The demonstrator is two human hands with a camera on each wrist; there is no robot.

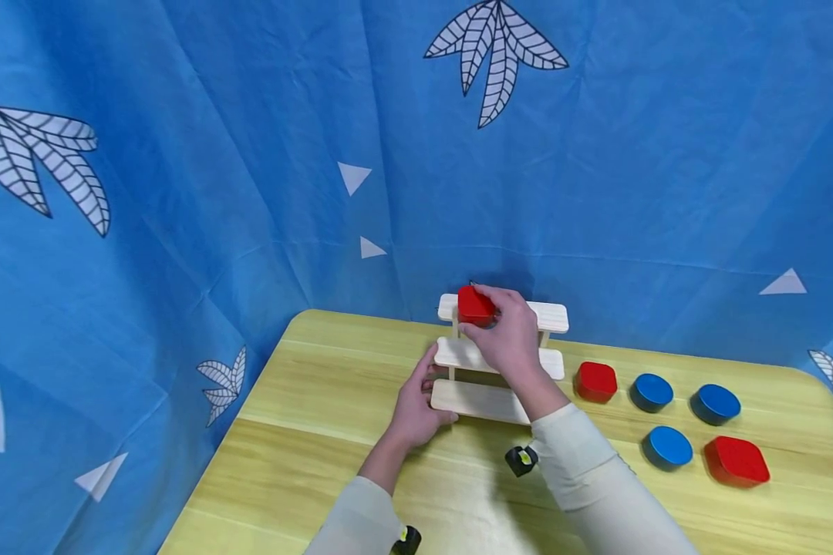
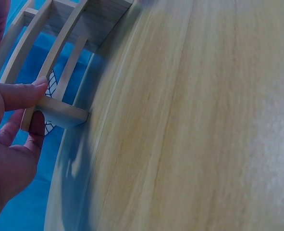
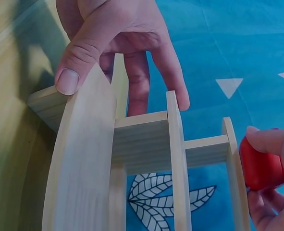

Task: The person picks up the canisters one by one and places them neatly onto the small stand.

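Observation:
A small three-tier wooden shelf rack stands near the table's back edge. My left hand grips its left end, thumb on one side of the wood and fingers on the other, as the left wrist view shows. At the top tier's left part, my right hand pinches a red rounded-square block between thumb and fingers. In the right wrist view the red block is against the top board; whether its weight rests there I cannot tell. My right forearm covers part of the lower tiers.
Right of the rack, on the wooden table, are a red block, another red block, and three blue round blocks, one of them a near blue block. A blue patterned curtain hangs behind the table.

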